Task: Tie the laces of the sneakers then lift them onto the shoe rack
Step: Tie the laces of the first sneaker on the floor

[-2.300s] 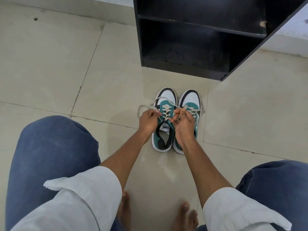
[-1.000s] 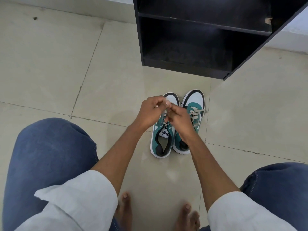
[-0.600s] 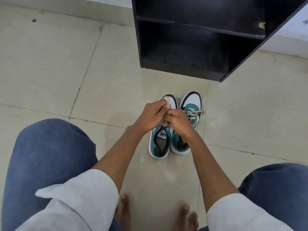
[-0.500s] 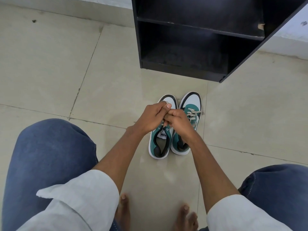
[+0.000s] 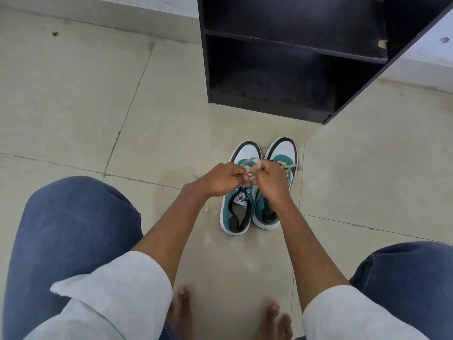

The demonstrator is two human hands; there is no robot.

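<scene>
Two teal, white and black sneakers stand side by side on the tiled floor, toes toward the rack: the left sneaker (image 5: 239, 212) and the right sneaker (image 5: 282, 149). My left hand (image 5: 221, 179) and my right hand (image 5: 272, 180) meet above the left sneaker, each pinching its cream lace (image 5: 250, 163), which loops up between the fingers. A loose lace end (image 5: 205, 207) lies on the floor by my left wrist. The right sneaker's lace (image 5: 289, 166) looks knotted. The black shoe rack (image 5: 269, 104) stands just beyond the toes.
My knees in blue jeans (image 5: 73, 229) frame both sides, and my bare feet (image 5: 181, 307) rest on the floor below. A pale wall base (image 5: 98, 13) runs behind the rack. The rack's two shelves (image 5: 294, 45) hold nothing.
Both hands have drawn slightly apart and lowered over the left sneaker, and a loop of its lace now shows between them. The sneakers have not moved.
</scene>
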